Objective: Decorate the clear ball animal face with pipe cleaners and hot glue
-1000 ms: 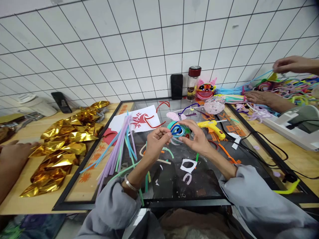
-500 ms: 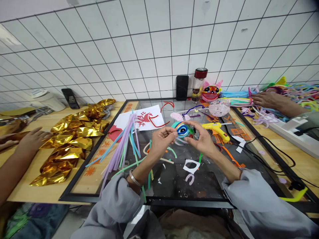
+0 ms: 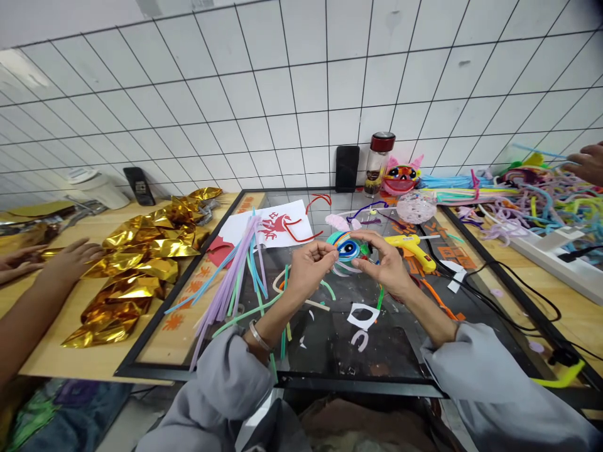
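My left hand (image 3: pixel 308 269) and my right hand (image 3: pixel 387 263) face each other above a black-framed glass board (image 3: pixel 330 339). Between their fingertips they hold a small coil of pipe cleaners (image 3: pixel 347 248), teal on the outside with blue and dark rings inside. Both hands pinch it, the left at its left edge, the right wrapped round its right side. A bundle of purple, blue and green pipe cleaners (image 3: pixel 233 276) lies on the board to the left of my left hand. A yellow glue gun (image 3: pixel 411 243) lies just right of my right hand.
Crumpled gold foil (image 3: pixel 136 263) covers the wooden table at the left, where another person's hand (image 3: pixel 70 260) rests. A phone (image 3: pixel 347 168), a jar (image 3: pixel 379 153) and a pink mask (image 3: pixel 401 175) stand by the tiled wall. Loose pipe cleaners (image 3: pixel 532 201) and another person's hand (image 3: pixel 588 163) are at the right. Black cable (image 3: pixel 509 282) crosses the board.
The coil has been wound tighter and smaller between my fingers. The person on the right lifted a hand off the pipe cleaners. The hand on the left moved onto the gold foil.
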A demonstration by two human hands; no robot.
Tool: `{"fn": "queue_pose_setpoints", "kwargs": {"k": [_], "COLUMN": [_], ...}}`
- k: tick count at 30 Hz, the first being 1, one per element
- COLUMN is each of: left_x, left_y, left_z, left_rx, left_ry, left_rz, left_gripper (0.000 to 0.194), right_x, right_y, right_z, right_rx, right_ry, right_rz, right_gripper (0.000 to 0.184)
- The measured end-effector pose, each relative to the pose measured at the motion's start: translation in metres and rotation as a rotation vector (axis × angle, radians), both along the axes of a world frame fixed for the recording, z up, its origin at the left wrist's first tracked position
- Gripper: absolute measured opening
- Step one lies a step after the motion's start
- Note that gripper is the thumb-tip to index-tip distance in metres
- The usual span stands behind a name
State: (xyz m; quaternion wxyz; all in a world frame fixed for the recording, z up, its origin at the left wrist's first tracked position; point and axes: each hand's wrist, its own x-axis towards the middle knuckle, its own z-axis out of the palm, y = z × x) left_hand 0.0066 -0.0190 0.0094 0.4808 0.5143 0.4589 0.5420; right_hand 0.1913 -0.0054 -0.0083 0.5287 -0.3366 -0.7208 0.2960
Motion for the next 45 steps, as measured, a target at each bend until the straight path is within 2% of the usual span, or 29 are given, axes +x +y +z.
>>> {"fn": "queue_pose_setpoints", "kwargs": {"k": [8,20,30,36,41,45], "left_x": [0.002,0.001,-0.003,-0.009,-0.009,-0.007], "left_y": [-0.003,-0.003,-0.004,0.0,0.002,-0.001], "left_z": [0.002,0.001,0.001,-0.002,-0.008,-0.005], "left_rx": [-0.003,-0.017,0.033,0.12,0.099,0.1], "left_ry": [0.041,0.081,0.143,0.18,0.184,0.206], "left_rz": [-0.004,-0.007,-0.055,0.077,0.007,0.01], "left_gripper": [0.02,0.018,0.016,0.008,0.011,0.015], "right_x": [-0.002,-0.002,-0.003,-0.002,-0.002,-0.003], "right_y": [0.0,-0.002,-0.003,-0.004,-0.004,-0.004], "right_z": [0.002,0.003,0.003,0.003,0.003,0.002], "right_rx": [0.031,0.004,0.05,0.057,0.069,0.093], "right_ry": [0.02,-0.017,-0.034,-0.05,-0.069,-0.062], "right_rz": [0.002,-0.034,-0.076,-0.098,-0.135,-0.143], "right_gripper": [0.025,0.022,0.016,0.015,0.016,0.015]}}
